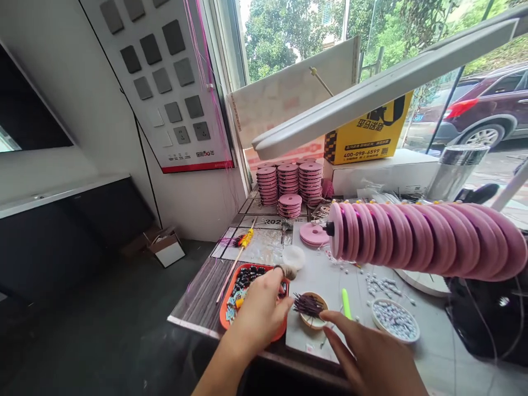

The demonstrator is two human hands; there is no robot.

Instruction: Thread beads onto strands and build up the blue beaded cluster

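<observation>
My left hand [264, 302] is over the right side of an orange tray [224, 314] that holds black beads [247, 275] and small pale and yellow pieces. A brownish wrap [287, 271] covers its index fingertip. Thumb and index are apart with nothing visible between them; the other fingers are hidden. My right hand [367, 355] is beside a small round bowl [315, 325] of dark purple, thin stick-like pieces [307, 304]. Its index fingertip is at the bowl's right rim, and a gap shows between index and thumb.
A row of pink discs [412, 236] on a spindle spans the right side, above a white dish of pale beads [396, 320]. Stacked pink spools [289, 187] stand at the back. A bright green tool [346, 303] lies by the bowl. A white lamp arm [383, 85] slants overhead.
</observation>
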